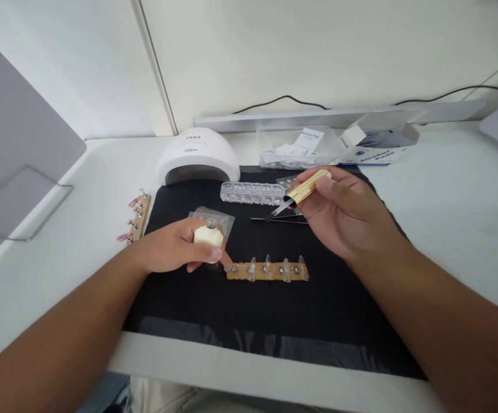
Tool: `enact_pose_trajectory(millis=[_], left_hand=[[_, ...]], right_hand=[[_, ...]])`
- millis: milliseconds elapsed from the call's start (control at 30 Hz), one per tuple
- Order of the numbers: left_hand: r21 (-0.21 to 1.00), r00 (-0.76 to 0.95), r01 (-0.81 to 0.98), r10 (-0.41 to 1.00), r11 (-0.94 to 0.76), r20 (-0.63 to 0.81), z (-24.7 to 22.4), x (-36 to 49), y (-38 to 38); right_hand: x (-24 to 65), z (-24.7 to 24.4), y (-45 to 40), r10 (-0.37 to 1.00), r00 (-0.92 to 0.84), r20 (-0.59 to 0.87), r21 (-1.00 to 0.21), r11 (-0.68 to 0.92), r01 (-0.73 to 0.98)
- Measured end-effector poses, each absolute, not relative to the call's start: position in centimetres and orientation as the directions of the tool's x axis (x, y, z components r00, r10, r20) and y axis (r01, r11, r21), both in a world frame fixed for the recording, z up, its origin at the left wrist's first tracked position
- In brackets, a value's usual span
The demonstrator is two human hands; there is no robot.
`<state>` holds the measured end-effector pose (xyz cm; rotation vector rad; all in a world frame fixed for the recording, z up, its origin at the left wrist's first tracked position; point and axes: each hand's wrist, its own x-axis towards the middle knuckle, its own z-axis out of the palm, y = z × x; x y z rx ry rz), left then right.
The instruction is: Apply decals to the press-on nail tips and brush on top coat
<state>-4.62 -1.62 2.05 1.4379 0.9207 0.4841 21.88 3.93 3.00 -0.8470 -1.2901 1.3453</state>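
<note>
My left hand [180, 244] is closed around a cream nail polish bottle [208, 234], whose threaded neck is uncapped and points up. One finger of that hand reaches to the left end of a tan strip [270, 272]. Clear nail tips [286, 269] stand on small metal mounts along this strip. In my right hand [347, 212] is the gold cap [311, 188] with its brush, the dark bristles pointing down and left. The brush tip hangs above the mat, apart from the nail tips. Beneath it, dark tweezers [283, 219] lie partly hidden by the right hand.
A black mat [214, 307] covers the white table's middle. Behind are a white nail lamp [197, 152], a clear compartment case [253, 193], a plastic tub [270, 159] and an open alcohol pad box [380, 152]. A second strip with nail tips [139, 218] lies left.
</note>
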Motion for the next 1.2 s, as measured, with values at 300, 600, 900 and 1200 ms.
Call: enact_pose_trajectory(millis=[300,600,900,1200], left_hand=[[0.795,0.389,0.520,0.915,-0.314,0.106,2.5,-4.3,-2.4],[0.555,0.395,0.690,0.885,-0.464,0.248,2.9,-3.4,-3.0],[0.532,0.374,0.736,0.906,-0.419,0.197,3.3,-3.1,-3.3],[0.395,0.370,0.818,0.908,-0.418,0.195,3.3,-2.6,-3.5]], right_hand=[[21.1,3.8,1.8,0.950,-0.174,0.261,-0.943,0.212,-0.255],[20.7,3.4,-0.2,0.901,-0.175,0.396,-0.909,0.358,-0.213],[21.3,3.2,-0.3,0.882,-0.200,0.427,-0.904,0.420,-0.078],[21.2,4.1,-1.2,0.772,-0.269,0.576,-0.761,0.627,0.167]])
